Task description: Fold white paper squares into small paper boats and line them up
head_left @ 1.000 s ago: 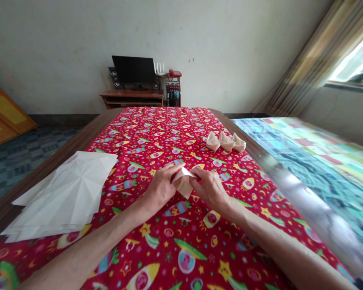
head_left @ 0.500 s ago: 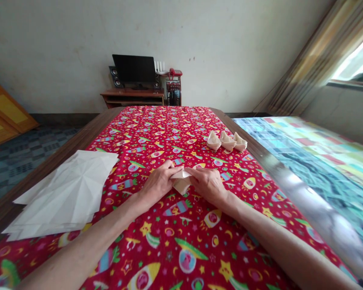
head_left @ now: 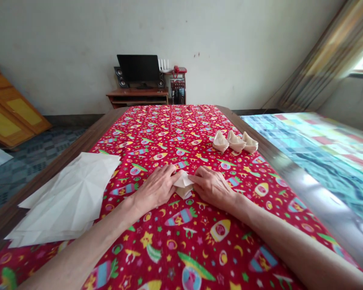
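I positioned both hands over the counter, above a red cloth printed with rockets and stars. The folded paper was located between them. Left hand, at the paper's 9 o'clock: fingers closed, pinching its near side. Right hand, at 3 o'clock: fingers curled, tips closed on the opposite side. The paper's lower end pointed to 6 o'clock and its pale upper face rose to a low peak at 12; the hands covered its sides, so I could not determine its long axis. A stack of creased white sheets lay at 9 o'clock. Three folded pieces stood in a row between 1 and 2 o'clock.
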### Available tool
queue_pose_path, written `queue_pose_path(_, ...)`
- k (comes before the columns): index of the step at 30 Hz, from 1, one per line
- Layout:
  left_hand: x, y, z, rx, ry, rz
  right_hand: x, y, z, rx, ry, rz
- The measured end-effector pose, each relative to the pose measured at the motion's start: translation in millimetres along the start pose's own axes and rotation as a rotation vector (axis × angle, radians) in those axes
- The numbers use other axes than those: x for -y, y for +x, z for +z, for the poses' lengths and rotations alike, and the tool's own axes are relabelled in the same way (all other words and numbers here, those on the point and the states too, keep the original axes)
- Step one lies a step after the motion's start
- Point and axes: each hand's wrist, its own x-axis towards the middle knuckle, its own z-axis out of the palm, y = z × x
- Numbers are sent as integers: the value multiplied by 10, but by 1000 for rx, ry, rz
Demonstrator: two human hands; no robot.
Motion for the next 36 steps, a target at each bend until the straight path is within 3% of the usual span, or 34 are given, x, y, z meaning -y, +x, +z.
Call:
queue_pose_path(10, -6, -122, 116, -234, -174, 70, -1, -22, 25, -23, 43, 5)
queue_pose_path(19, -56, -148, -1, -185, -29, 197, -2, -22, 30, -26, -12, -31)
queue_pose_path(27, -4, -193, 35, -263, -92, 96, 14, -61, -33, -158, -59, -289)
queue_pose_path(32, 60, -219, 85, -249, -164, 63, -47, -81, 59, -145, 195, -156)
queue_pose_path(36, 115, -178, 192, -297, -369, -57, -66, -54, 106, -105, 464, 7)
